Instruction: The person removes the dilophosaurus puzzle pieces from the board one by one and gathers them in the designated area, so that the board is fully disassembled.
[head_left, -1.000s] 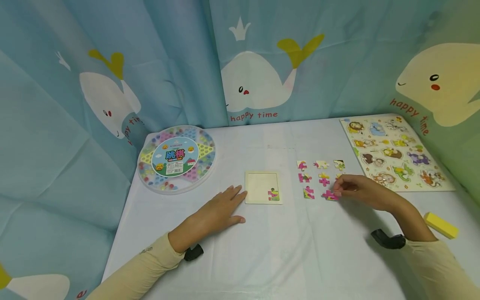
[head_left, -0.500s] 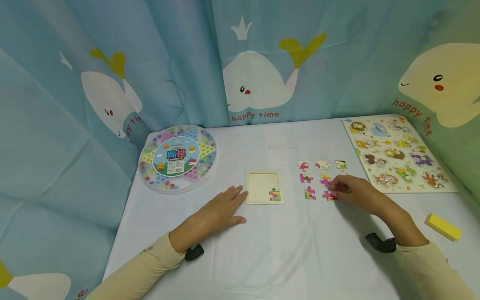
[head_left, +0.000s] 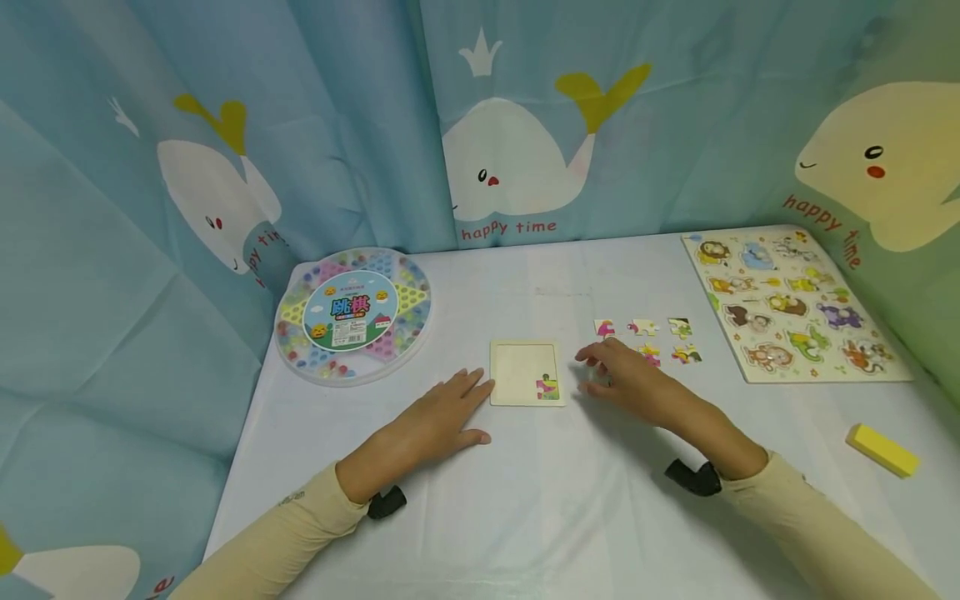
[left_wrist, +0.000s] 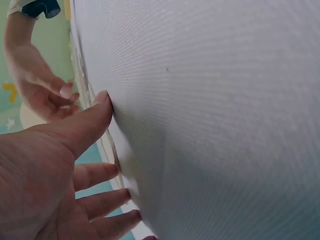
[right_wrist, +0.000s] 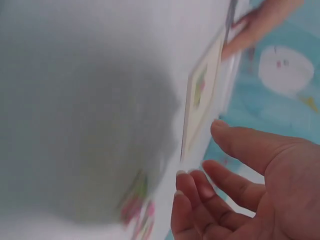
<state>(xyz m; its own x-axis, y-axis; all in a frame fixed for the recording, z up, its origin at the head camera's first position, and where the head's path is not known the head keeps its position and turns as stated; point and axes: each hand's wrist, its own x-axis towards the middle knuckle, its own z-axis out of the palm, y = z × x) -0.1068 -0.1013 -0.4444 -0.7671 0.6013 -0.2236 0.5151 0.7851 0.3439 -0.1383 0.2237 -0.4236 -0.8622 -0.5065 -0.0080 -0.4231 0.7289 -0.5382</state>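
A square wooden puzzle tray (head_left: 517,364) lies on the white table, with one pink and green jigsaw piece (head_left: 547,387) in its lower right corner. My left hand (head_left: 442,421) lies with fingers spread at the tray's left side, fingertips touching its edge. Over the table to the right of the tray is my right hand (head_left: 626,379), its fingers loosely bent. The right wrist view shows nothing between thumb and fingers (right_wrist: 220,135). Beyond it lie loose jigsaw pieces, among them a pink piece (head_left: 603,327) and a yellow and green piece (head_left: 686,354). Others are hidden under the hand.
A round Chinese checkers set (head_left: 352,317) lies at the back left. An animal picture board (head_left: 787,304) is at the back right, and a yellow block (head_left: 882,450) sits near the right edge. A whale-printed curtain (head_left: 360,167) hangs behind the table.
My right hand has moved left from the lower right pieces toward the tray, covering the lower left ones. My left hand has stayed in place.
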